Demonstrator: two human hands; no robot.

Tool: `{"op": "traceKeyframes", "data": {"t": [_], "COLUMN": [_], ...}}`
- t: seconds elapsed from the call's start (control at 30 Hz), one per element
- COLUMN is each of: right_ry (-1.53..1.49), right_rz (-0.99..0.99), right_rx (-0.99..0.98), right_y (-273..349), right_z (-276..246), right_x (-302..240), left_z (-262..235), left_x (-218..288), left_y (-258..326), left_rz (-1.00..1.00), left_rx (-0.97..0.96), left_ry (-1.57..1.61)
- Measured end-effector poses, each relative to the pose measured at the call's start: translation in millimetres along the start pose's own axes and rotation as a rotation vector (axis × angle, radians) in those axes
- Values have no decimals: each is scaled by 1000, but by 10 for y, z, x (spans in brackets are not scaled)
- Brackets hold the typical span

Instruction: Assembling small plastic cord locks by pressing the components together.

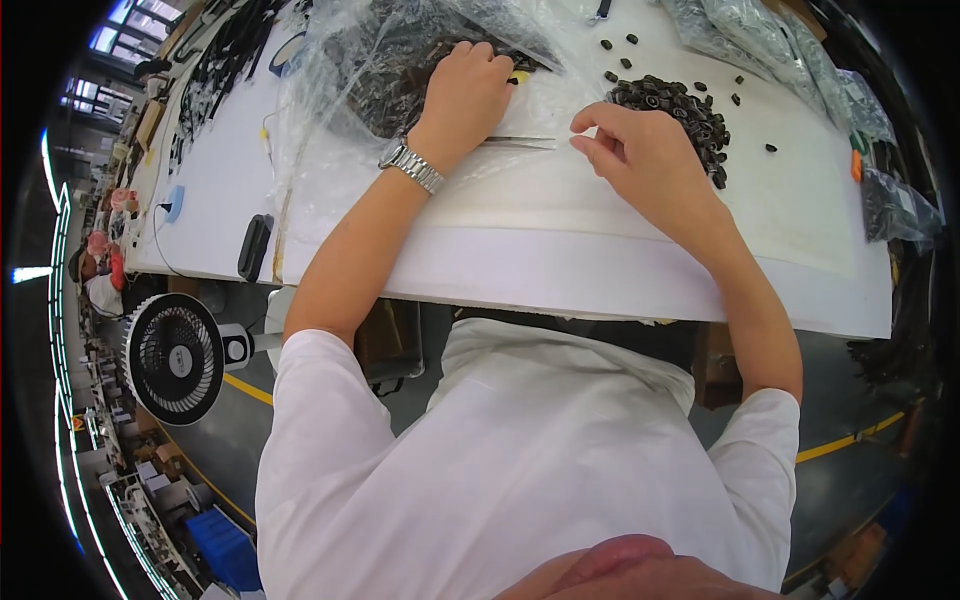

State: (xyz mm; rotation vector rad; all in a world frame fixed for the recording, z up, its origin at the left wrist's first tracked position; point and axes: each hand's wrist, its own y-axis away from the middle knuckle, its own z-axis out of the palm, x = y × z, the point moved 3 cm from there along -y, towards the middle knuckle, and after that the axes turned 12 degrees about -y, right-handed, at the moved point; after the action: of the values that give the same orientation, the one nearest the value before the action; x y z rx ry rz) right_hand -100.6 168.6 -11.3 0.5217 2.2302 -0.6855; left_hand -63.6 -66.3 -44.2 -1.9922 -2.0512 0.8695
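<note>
My left hand [462,98], with a metal watch [410,163] on its wrist, is closed with its fingers curled down at a clear plastic bag [335,65] of dark parts. What the fingers grip is hidden. A small yellow piece [518,77] shows beside the fingertips. Thin metal tweezers [522,143] stick out from beside that hand, their points toward my right hand [650,160]. The right thumb and forefinger are bent toward each other, a small gap between the tips, and nothing shows between them. Just beyond it lies a heap of small black ring-shaped parts [690,112].
Several loose black parts surround the heap. More filled plastic bags [765,45] lie at the far right of the white table [560,265]. A black oblong case [255,247] rests near the left front edge. Below it stands a black fan [178,358].
</note>
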Motion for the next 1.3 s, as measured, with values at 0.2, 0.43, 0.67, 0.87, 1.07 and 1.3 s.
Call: {"op": "traceKeyframes", "data": {"t": [0.2, 0.43, 0.67, 0.87, 1.07, 1.3], "right_ry": [30, -618, -940, -1429, -1495, -1611], "right_rz": [-54, 234, 444, 611, 582, 598], "right_rx": [14, 87, -136, -313, -260, -267], "right_y": [17, -58, -73, -43, -53, -26], "right_z": [49, -104, -63, 36, 71, 111], "right_x": [78, 166, 309, 482, 548, 522], "left_z": [-171, -458, -758, -733, -636, -607], "left_x": [-7, 299, 432, 380, 389, 398], "left_y": [50, 42, 67, 83, 74, 88], "left_rz": [-13, -232, -139, -165, -233, -251], "left_rx": [152, -395, -137, -219, -291, -343], "left_ry": [307, 1357, 1099, 1317, 1543, 1647]}}
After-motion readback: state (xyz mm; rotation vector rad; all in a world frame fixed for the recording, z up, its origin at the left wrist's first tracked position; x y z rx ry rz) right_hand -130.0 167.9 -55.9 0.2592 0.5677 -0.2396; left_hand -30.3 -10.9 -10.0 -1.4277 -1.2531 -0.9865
